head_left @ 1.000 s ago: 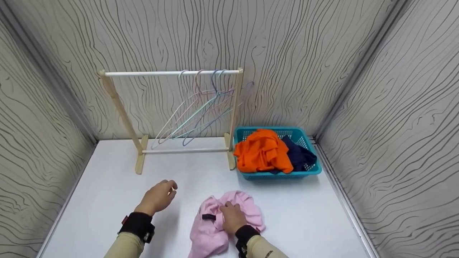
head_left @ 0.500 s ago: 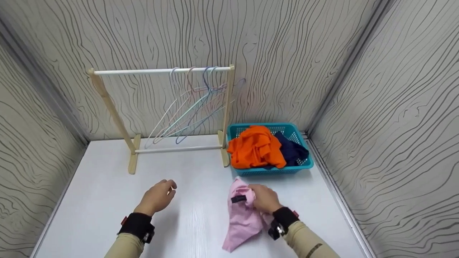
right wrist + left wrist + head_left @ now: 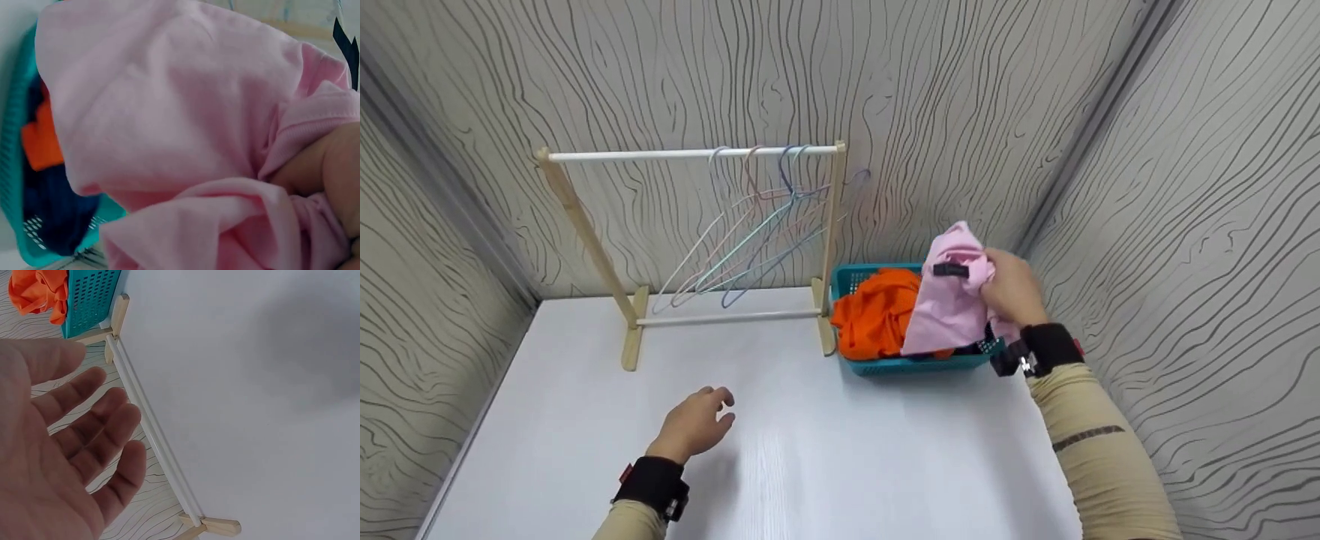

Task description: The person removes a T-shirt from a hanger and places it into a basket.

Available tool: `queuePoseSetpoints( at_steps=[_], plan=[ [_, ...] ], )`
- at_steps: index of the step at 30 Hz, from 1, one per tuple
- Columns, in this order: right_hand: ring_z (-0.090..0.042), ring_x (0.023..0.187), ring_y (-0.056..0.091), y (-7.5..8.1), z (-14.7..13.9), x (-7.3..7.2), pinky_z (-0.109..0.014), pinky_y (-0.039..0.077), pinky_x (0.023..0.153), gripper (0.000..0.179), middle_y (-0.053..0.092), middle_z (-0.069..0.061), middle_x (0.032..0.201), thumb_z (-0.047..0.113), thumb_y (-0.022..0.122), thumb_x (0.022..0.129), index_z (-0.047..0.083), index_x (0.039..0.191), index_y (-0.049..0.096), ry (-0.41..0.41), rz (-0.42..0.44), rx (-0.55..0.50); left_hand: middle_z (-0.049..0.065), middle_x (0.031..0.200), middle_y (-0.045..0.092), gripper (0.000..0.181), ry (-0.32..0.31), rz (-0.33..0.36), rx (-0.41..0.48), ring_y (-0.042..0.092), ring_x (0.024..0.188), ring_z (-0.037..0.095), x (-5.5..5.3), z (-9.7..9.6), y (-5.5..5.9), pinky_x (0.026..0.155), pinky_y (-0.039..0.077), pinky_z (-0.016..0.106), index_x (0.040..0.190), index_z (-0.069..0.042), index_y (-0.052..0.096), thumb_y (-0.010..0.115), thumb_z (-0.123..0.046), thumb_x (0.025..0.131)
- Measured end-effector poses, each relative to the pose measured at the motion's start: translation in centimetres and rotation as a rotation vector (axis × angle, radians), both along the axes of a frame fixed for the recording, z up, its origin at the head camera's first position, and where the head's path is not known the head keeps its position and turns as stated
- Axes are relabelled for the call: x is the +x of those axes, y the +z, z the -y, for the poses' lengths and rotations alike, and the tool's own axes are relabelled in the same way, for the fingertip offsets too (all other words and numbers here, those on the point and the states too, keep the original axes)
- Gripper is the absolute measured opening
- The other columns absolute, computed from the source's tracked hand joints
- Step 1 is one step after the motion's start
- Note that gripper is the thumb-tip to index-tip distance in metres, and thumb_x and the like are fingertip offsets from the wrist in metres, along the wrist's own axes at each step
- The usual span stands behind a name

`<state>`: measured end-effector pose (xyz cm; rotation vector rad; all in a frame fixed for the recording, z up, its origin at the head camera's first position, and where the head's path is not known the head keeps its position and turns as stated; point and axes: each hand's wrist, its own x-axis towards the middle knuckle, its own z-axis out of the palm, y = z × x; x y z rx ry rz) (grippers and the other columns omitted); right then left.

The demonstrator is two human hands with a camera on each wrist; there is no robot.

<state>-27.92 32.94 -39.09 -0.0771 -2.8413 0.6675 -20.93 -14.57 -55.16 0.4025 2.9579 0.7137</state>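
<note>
My right hand (image 3: pixel 1014 289) grips a bunched pink garment (image 3: pixel 949 307) with ribbed trim and a small black tag, and holds it over the right part of the teal basket (image 3: pixel 885 367). In the right wrist view the pink cloth (image 3: pixel 169 112) fills most of the picture and partly covers my fingers. An orange garment (image 3: pixel 877 315) lies in the basket, and dark navy cloth (image 3: pixel 56 197) shows under the pink one. My left hand (image 3: pixel 695 424) hovers over the white table with its fingers loosely bent and nothing in them, as the left wrist view shows too.
A small wooden rack (image 3: pixel 585 232) with a white top rod (image 3: pixel 637 156) stands at the back, left of the basket. Several pastel wire hangers (image 3: pixel 750 240) hang near its right end. Patterned walls (image 3: pixel 1207 225) enclose the white table (image 3: pixel 810 450) at the back and sides.
My right hand has lifted the pink garment from the front of the table and carried it away from me and rightward, over the basket. My left hand has stayed nearly still.
</note>
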Motion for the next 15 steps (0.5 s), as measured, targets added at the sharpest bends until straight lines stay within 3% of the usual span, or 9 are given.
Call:
queuePoseSetpoints(
  at_steps=[3,6,8,11,15],
  plan=[
    [-0.04,0.096,0.062,0.9,-0.9,-2.2,-0.05,0.046,0.07,0.033,0.066,-0.02,0.11,0.004,0.06,0.075,0.009,0.108,0.062,-0.081,-0.038,0.029,0.011,0.097,0.067,0.017,0.002,0.0,0.016,0.066,0.085,0.025,0.1,-0.2,-0.2,0.073,0.053,0.043,0.102,-0.009,0.066,0.067,-0.017,0.088],
    [-0.045,0.104,0.059,-0.4,-1.2,-4.4,-0.057,0.046,0.076,0.039,0.063,-0.023,0.115,0.006,0.062,0.076,0.007,0.115,0.06,-0.131,-0.06,0.043,0.011,0.097,0.067,0.016,0.01,0.004,0.02,0.065,0.085,0.025,0.3,-0.2,-0.5,0.072,0.053,0.043,0.103,-0.008,0.066,0.067,-0.016,0.088],
    [-0.047,0.111,0.055,-2.6,-1.0,-5.5,-0.06,0.045,0.085,0.043,0.058,-0.025,0.12,0.007,0.063,0.076,0.005,0.119,0.057,-0.153,-0.062,0.015,0.01,0.096,0.066,0.016,0.024,0.014,0.012,0.065,0.084,0.024,0.5,-0.2,-0.7,0.072,0.053,0.042,0.103,-0.009,0.066,0.067,-0.016,0.088],
    [-0.049,0.118,0.047,-7.3,-0.3,-6.6,-0.06,0.04,0.097,0.047,0.051,-0.028,0.127,0.007,0.063,0.075,0.001,0.12,0.05,-0.154,-0.051,-0.108,0.009,0.096,0.066,0.016,0.037,0.032,0.007,0.065,0.084,0.024,0.8,-0.2,-0.8,0.071,0.053,0.042,0.103,-0.009,0.066,0.067,-0.016,0.088],
    [-0.044,0.137,0.032,-13.2,0.8,-6.6,-0.059,0.025,0.113,0.058,0.032,-0.026,0.15,0.017,0.06,0.086,0.005,0.139,0.04,-0.091,0.026,-0.26,0.009,0.096,0.066,0.015,0.036,0.054,0.017,0.065,0.084,0.025,0.9,-0.4,-1.0,0.072,0.053,0.043,0.102,-0.01,0.065,0.067,-0.014,0.089]
  ],
)
